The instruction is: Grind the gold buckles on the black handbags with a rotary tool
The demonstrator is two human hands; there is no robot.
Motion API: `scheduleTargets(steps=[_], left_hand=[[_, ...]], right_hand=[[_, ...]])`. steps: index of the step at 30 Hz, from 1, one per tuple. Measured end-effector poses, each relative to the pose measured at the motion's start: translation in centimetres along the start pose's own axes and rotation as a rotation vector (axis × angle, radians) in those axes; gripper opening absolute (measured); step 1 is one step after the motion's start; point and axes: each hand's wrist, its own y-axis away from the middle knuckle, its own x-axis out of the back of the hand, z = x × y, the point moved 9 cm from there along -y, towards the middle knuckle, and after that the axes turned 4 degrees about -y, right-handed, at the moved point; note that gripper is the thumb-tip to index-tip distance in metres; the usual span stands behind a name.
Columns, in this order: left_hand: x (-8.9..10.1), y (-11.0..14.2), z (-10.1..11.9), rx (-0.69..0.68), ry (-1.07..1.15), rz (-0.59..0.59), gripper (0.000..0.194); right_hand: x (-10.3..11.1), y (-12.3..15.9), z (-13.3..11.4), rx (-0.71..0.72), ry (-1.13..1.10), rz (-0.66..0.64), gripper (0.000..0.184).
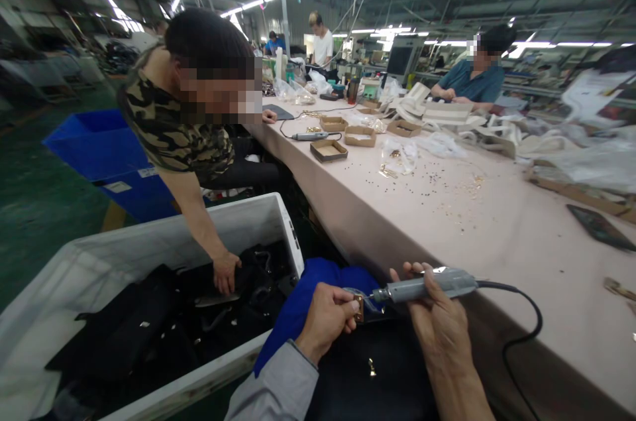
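My right hand point(440, 315) is wrapped round a grey electric screwdriver point(432, 285), held almost level with its bit pointing left. A black cord runs from the tool's right end. Between thumb and fingers, my left hand point(328, 318) pinches a small gold metal fitting point(358, 308), and the bit's tip meets it or comes very close. Under both hands a black leather-like piece point(370, 384) lies across my lap, with another small gold fitting point(372, 368) on it. Blue cloth point(293, 321) shows beneath the left wrist.
A white bin point(293, 229) of black pieces stands at left; a co-worker's hand point(226, 273) reaches into it. The pink-covered table point(348, 209) at right carries small cardboard trays point(328, 150), a second screwdriver point(311, 136), scattered small hardware and a phone point(601, 225). A blue bin point(94, 149) stands behind.
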Motion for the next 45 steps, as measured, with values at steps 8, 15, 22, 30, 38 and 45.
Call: scheduleTargets(steps=[8,15,22,30,38,45], left_hand=[[-0.1,0.0,-0.2,-0.009,-0.003,-0.012,0.032],[-0.1,0.2,0.1,-0.024,0.002,-0.023,0.033],[-0.3,0.3,0.3,-0.041,0.012,-0.033,0.022],[-0.4,0.4,0.5,-0.042,0.015,-0.04,0.029],[-0.1,0.2,0.2,-0.058,-0.074,0.011,0.027],[0.1,0.4,0.5,-0.07,-0.073,0.02,0.024]], right_hand=[[-0.2,0.1,0.0,0.008,0.018,-0.012,0.028],[-0.3,0.4,-0.2,0.013,0.023,-0.018,0.028],[-0.2,0.6,-0.4,0.014,0.022,-0.016,0.031],[-0.4,0.9,-0.5,0.031,0.03,-0.013,0.035],[-1.0,1.5,-0.9,0.035,0.03,-0.017,0.038],[-1.2,2.0,-1.6,0.074,0.044,-0.034,0.04]])
